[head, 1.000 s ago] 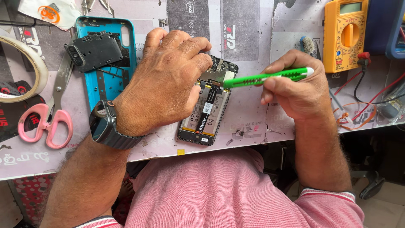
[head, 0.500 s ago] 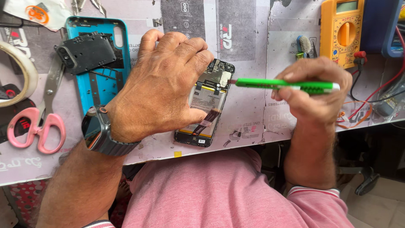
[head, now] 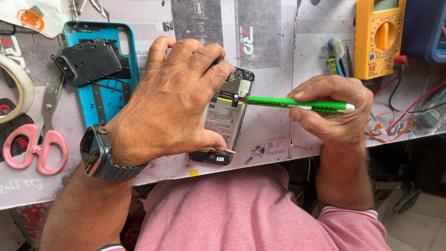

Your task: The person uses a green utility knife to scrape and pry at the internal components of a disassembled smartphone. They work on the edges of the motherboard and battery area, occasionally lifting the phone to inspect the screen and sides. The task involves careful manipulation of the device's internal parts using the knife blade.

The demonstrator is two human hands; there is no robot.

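An opened phone lies back-up on the workbench, its battery and circuit board exposed. My left hand covers its left side and grips it, fingers over the top and thumb at the lower edge. My right hand holds a green pen-shaped tool level, with its tip touching the board near the phone's top right. A dark watch sits on my left wrist.
A blue phone back cover with a black plastic plate on it lies at the left. Pink-handled scissors and a tape roll are further left. A yellow multimeter with red and black leads stands at the upper right.
My right hand has shifted the green tool so its tip now rests on the phone's board. My left hand keeps its grip on the phone.
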